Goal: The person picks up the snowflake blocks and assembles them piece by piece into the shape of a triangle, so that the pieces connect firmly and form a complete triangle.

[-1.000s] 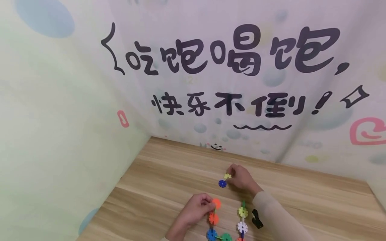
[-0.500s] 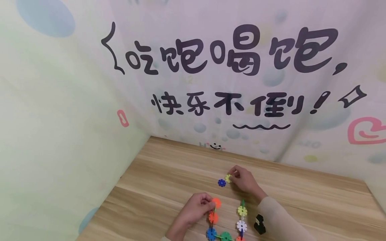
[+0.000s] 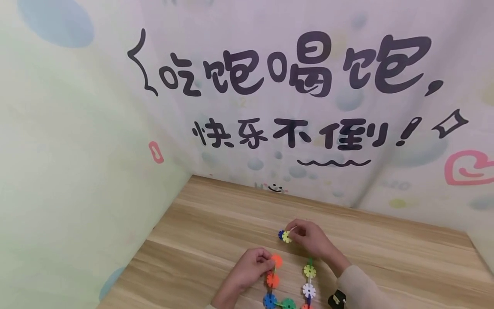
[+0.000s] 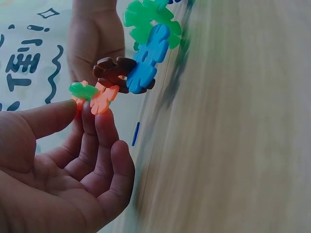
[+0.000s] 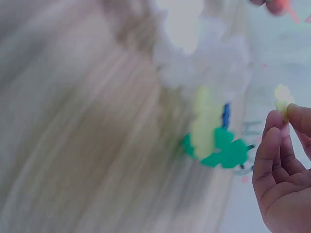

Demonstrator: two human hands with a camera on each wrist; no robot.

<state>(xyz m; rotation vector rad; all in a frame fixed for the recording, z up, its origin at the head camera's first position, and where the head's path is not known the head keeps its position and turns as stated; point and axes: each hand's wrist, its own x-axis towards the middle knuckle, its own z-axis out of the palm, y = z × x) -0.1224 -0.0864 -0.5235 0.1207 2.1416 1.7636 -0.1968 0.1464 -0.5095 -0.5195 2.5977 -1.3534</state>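
My left hand [image 3: 252, 266] pinches an orange snowflake disc [image 3: 276, 260] at the left end of a U-shaped chain of linked plastic discs. In the left wrist view, thumb and fingertips hold the end, with a brown disc [image 4: 114, 73] and a blue disc [image 4: 148, 58] further along. A loose yellow disc [image 3: 287, 237] is pinched between my right hand's [image 3: 312, 238] thumb and fingers. It partly covers a dark blue disc [image 3: 280, 234] lying on the table. The chain's right arm ends in a green disc [image 3: 310, 261] above a yellow-green one [image 3: 309, 271].
The wooden table [image 3: 216, 214] meets a printed wall [image 3: 247, 171] at the back and a pale wall [image 3: 96, 171] on the left. A small black object [image 3: 337, 299] shows beside the right sleeve [image 3: 359, 285]. The chain's near part runs out of the head view's bottom.
My right hand has carried the yellow disc left and nearer, until it overlaps the dark blue disc in view. The black object shifted with the right forearm. My left hand stays in place.
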